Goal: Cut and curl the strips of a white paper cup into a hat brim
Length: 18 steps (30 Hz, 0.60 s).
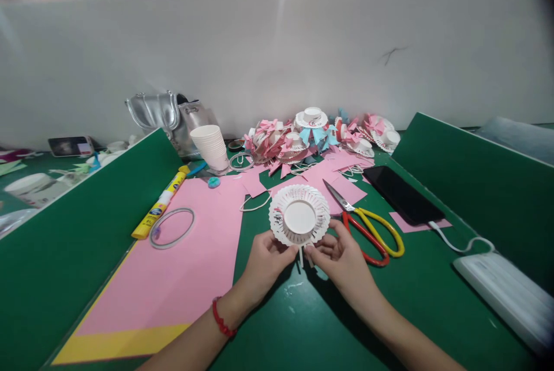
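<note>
Both hands hold a small white paper-cup hat point(299, 216) with a fringed, curled brim, raised just above the green table point(329, 313). My left hand point(265, 259) pinches its lower left rim, a red bracelet on that wrist. My right hand point(340, 253) pinches the lower right rim, where a thin strip hangs down between the two hands.
Red-and-yellow scissors point(367, 225) lie right of the hat, a black phone point(402, 194) on a cable beyond. A pink sheet point(173, 278), tape ring point(172, 228) and glue stick point(160, 206) lie left. Stacked cups point(211, 147), a silver bag point(167, 114) and finished hats point(311, 128) sit behind. Green dividers flank both sides.
</note>
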### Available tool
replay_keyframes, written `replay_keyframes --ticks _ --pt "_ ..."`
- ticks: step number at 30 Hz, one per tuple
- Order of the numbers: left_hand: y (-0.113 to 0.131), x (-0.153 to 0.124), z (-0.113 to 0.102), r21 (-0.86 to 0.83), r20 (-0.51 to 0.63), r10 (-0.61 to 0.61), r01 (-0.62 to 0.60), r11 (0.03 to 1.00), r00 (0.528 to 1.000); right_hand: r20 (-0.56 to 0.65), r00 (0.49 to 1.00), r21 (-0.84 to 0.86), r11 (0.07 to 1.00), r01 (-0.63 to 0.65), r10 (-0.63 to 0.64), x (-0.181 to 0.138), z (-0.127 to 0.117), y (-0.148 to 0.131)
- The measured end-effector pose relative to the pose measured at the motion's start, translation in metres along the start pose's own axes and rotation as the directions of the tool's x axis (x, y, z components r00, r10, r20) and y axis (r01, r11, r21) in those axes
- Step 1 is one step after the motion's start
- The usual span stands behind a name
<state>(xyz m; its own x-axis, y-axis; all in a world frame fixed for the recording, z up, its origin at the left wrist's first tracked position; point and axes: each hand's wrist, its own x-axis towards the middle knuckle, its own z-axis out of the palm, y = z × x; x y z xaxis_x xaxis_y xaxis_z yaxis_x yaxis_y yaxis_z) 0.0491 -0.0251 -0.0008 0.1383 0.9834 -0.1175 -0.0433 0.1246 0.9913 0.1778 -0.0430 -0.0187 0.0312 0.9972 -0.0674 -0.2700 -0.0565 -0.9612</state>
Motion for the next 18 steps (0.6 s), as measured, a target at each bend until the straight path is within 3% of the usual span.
replay_keyframes --ticks 6,10,18 --pt "-0.005 0.002 0.0 0.159 -0.105 0.128 -0.11 0.981 0.986 -0.068 0.998 0.048 0.999 0.009 -0.005 -0.002 -0.001 -0.007" --pt "-0.007 0.002 0.0 0.214 -0.123 0.18 -0.151 0.965 0.976 -0.049 0.998 -0.026 0.999 0.047 -0.048 -0.004 -0.001 -0.012" --pt "0.0 0.002 -0.001 -0.053 -0.023 0.015 -0.016 0.998 1.0 0.073 0.992 -0.277 0.953 0.123 -0.107 -0.007 0.001 -0.008"
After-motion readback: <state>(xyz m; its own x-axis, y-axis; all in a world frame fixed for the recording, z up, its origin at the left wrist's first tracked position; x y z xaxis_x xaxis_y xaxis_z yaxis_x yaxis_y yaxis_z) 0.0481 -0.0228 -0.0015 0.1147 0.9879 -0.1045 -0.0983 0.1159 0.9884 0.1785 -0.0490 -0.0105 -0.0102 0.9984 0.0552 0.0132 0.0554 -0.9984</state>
